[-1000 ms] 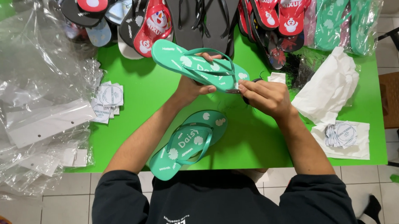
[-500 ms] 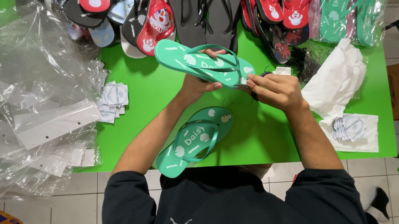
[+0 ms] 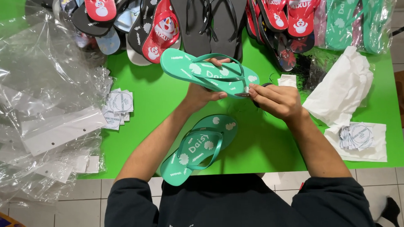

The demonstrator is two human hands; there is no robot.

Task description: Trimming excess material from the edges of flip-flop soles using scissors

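Item: teal sandal, held above the green bench; left hand grips it from beneath, fingers curled over the far edge beside the strap. Right hand pinches closed at the heel end, on something small that cannot be made out. Handling, by judgement: light, soft foam, flexes easily, not fragile; best taken at mid-sole or by the strap. Its mate lies flat just below the left fingers. Tags lie well left of them. Against the earlier frame: grip and sandal position much the same, hands barely shifted.
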